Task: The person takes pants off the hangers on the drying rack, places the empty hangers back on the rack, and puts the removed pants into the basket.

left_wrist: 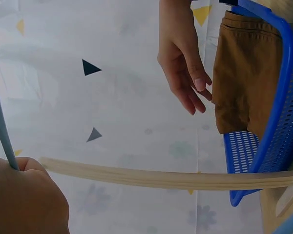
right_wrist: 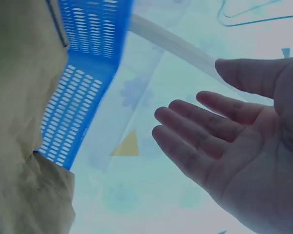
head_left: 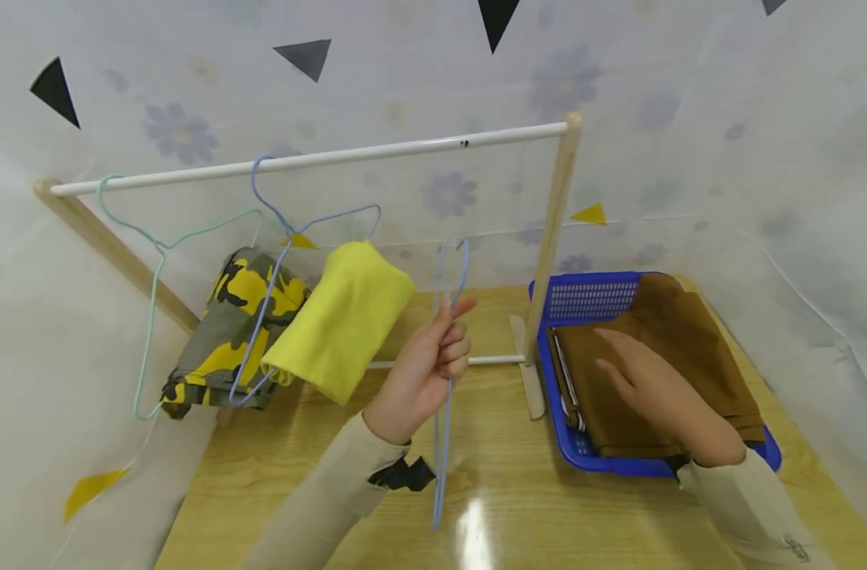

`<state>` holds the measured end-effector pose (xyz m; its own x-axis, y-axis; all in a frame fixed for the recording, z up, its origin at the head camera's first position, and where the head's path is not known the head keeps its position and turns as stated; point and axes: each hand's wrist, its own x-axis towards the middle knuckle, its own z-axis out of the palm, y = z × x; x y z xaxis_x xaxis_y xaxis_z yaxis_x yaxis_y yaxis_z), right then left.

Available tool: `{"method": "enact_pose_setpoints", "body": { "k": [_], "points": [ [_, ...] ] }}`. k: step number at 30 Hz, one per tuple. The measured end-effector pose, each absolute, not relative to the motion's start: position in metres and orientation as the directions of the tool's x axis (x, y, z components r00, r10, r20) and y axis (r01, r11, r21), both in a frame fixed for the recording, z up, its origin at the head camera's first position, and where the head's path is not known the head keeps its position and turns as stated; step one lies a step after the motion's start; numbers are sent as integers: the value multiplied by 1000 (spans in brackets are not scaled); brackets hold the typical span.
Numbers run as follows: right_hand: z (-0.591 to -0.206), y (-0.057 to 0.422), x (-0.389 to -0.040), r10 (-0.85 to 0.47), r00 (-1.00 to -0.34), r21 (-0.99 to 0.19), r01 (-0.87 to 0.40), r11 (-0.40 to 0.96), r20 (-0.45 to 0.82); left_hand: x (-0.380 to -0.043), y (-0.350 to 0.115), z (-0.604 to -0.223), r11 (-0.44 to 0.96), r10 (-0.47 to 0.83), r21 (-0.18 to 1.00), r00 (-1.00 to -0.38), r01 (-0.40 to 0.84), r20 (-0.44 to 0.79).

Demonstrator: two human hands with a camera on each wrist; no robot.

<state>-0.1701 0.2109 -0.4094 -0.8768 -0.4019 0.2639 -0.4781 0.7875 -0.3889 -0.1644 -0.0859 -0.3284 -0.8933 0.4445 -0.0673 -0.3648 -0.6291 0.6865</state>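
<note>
One hanger (head_left: 446,427) — left hand (head_left: 424,368) grips it, right hand (head_left: 657,389) above brown cloth (head_left: 690,340).

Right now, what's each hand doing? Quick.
Left hand: closed, holding a light-blue clothes hanger.
Right hand: open, holding nothing, near the folded brown garment in the blue plastic basket.

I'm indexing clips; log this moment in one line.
left hand: holds blue hanger; right hand: above brown cloth in basket; rack: camouflage cloth, yellow cloth
</note>
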Motion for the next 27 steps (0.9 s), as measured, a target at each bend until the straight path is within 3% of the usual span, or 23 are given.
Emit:
{"method": "enact_pose_setpoints", "body": {
  "k": [9,19,27],
  "points": [
    [-401,204,-147,-303,-848,-406,-485,774,436,-181,-62,-309,-682,481,609,-876,-405,-44],
    [-401,194,-133,-259,-862,-422,-450,787,436,-191,-44,-297,-735,514,507,-858,-451,-18],
    [-406,188,-128,-250,-879,-438,-427,791,405,-201,-28,-279,-797,460,462,-886,-390,47]
  ]
}}
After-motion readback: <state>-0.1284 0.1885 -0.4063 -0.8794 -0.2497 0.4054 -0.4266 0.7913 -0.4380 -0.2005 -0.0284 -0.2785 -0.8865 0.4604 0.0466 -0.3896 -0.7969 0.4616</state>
